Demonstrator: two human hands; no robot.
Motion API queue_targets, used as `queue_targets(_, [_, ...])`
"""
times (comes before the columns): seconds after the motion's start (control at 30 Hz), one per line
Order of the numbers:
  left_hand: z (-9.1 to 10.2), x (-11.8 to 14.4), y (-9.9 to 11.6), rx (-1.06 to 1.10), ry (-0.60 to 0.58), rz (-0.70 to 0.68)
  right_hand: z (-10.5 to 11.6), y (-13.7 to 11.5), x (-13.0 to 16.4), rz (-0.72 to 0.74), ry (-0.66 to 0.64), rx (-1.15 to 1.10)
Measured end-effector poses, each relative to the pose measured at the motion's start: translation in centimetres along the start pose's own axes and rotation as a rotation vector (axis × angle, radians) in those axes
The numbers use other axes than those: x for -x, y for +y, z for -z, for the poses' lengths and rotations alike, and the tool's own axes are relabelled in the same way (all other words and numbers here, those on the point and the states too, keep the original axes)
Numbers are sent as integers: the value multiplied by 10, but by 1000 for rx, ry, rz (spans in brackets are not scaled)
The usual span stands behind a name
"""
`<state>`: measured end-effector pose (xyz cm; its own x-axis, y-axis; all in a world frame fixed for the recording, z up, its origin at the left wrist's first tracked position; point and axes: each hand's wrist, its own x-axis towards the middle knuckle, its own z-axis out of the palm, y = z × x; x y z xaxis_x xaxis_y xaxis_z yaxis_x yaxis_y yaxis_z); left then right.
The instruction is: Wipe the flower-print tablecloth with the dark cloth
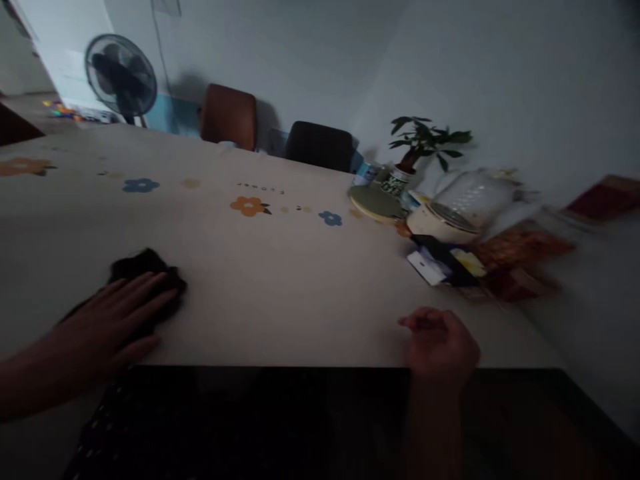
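My left hand [117, 317] lies flat on a crumpled black cloth [173, 283], its fingers stretched out and a little apart. The cloth rests on the light table [280, 287], bunched past my fingertips and partly hidden by the hand. Over by the table's front edge on the right, my right hand [440, 340] is loosely curled, the fingers folded inward. Nothing shows in it, and no loose object touches it. Nearest to that hand are a white card or small box [427, 267] and a dark box, both slightly blurred.
Along the right side stand a round green lid or mat [376, 203], a cream round container [443, 223], a potted plant [413, 150] and blurred packages [525, 247]. Beyond the table are a brown chair [229, 117], a dark chair [320, 145] and a fan [121, 77].
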<state>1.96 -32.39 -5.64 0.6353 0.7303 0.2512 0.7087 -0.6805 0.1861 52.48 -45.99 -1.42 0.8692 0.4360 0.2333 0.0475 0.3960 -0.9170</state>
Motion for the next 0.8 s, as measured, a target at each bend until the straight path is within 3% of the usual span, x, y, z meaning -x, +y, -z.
queue_targets(0.13, [-19, -72, 86, 14, -113, -354, 0, -14, 10, -5, 57, -75])
queue_targets(0.33, [-48, -166, 210, 152, -318, -638, 23, -26, 23, -21, 33, -96])
queue_targets(0.47, [-72, -207, 298, 215, -330, -714, 40, -28, 30, 136, 32, 134])
queue_targets(0.57, [-86, -235, 357, 341, -316, -636, 46, -33, 32, 263, 70, 394])
queue_targets(0.63, [-88, -257, 380, 555, -357, -496, 47, -36, 27, 291, 59, 537])
queue_targets(0.7, [-82, -279, 383, 734, -390, -358, 47, -34, 17, 338, -36, 716])
queue_targets(0.8, [-59, -298, 342, 915, -332, -281, 45, -19, -3, 384, -271, 1000])
